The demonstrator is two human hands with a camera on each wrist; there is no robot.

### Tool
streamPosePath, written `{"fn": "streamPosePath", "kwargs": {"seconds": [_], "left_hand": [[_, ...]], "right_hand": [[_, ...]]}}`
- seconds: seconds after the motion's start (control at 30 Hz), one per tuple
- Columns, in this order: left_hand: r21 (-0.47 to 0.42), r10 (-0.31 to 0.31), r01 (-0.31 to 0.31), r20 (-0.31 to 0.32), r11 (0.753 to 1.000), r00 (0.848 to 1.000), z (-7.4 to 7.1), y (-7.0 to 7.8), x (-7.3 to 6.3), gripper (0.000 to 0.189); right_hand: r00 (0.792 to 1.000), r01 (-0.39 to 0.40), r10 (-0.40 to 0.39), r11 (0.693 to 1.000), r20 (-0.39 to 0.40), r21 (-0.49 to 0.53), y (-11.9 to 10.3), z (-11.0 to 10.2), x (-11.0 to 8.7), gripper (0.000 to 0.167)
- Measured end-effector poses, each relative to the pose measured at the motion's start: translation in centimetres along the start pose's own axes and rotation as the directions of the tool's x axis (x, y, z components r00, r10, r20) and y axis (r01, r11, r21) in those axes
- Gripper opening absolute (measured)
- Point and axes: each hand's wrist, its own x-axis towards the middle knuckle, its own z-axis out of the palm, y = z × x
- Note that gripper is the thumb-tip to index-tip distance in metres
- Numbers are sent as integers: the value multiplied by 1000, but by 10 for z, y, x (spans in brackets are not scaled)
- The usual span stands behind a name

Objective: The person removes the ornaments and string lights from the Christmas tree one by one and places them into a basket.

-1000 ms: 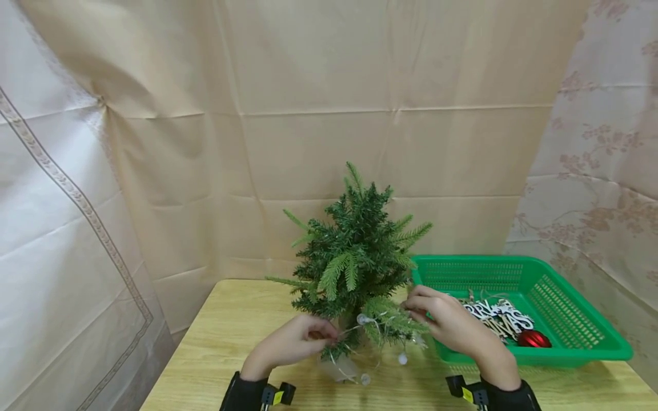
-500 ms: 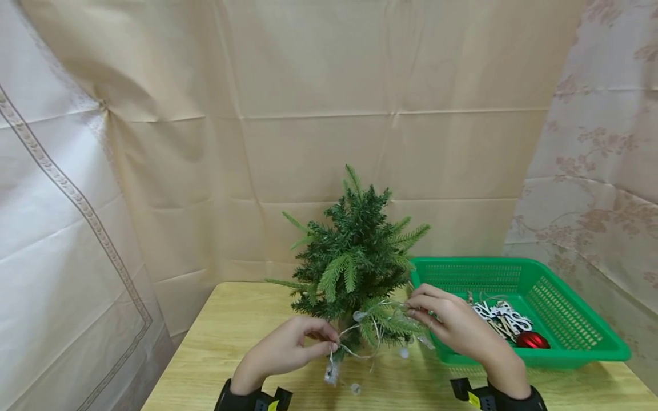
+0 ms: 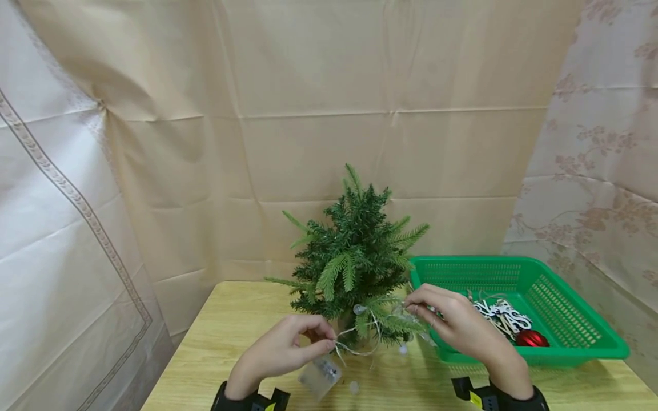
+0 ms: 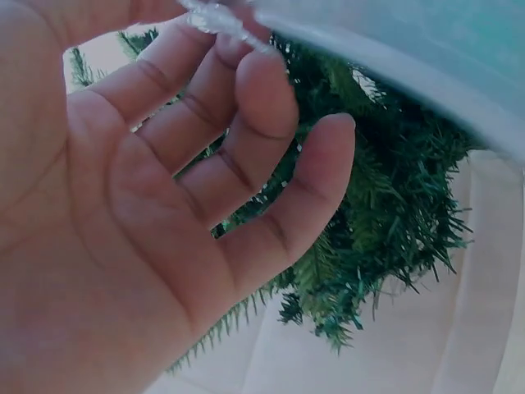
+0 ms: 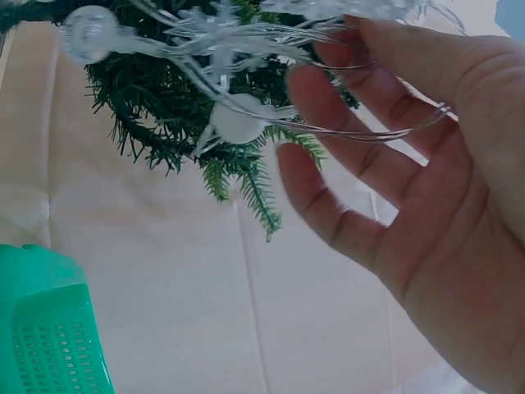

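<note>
A small artificial Christmas tree (image 3: 354, 245) stands on the wooden table. Low at its front, my left hand (image 3: 288, 348) pinches the wire of a string of lights (image 5: 238, 119) between thumb and fingertips. From that wire a clear box (image 3: 320, 377), like a battery case, hangs tilted below the hand; a blurred translucent shape (image 4: 426, 74) fills the top of the left wrist view. On the tree's right, my right hand (image 3: 457, 319) pinches several strands of the same wire, its other fingers loosely bent. Round bulbs and a snowflake-shaped piece (image 5: 221, 41) hang among the strands beside the branches.
A green plastic basket (image 3: 591, 342) sits right behind the right hand. White lettered ornaments (image 3: 504, 317) and a shiny red ball (image 3: 532, 338) lie inside it. Beige cloth (image 3: 308, 142) hangs behind the wooden table (image 3: 226, 319).
My left hand has drawn slightly left with the wire, and the clear box has swung out to the left beneath it. The right hand has shifted a little right, still pinching the strands.
</note>
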Motion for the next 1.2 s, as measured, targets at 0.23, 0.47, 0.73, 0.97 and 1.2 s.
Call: {"fn": "streamPosePath", "kwargs": {"seconds": [0.23, 0.47, 0.73, 0.97, 1.2], "left_hand": [[44, 70, -68, -50, 997, 996, 3, 8, 0, 14], [78, 78, -73, -65, 994, 995, 11, 12, 3, 11], [282, 131, -121, -15, 952, 991, 33, 19, 14, 7], [382, 199, -172, -33, 908, 979, 41, 22, 16, 4], [356, 265, -219, -83, 908, 961, 43, 25, 17, 4]], "right_hand": [[994, 89, -87, 995, -62, 34, 0, 1, 3, 40], [993, 78, -74, 996, -96, 44, 1, 0, 3, 43], [999, 40, -45, 989, 28, 143, 9, -17, -11, 46], [999, 24, -31, 983, 36, 181, 12, -27, -18, 46], [995, 92, -95, 980, 12, 174, 12, -33, -22, 46]]}}
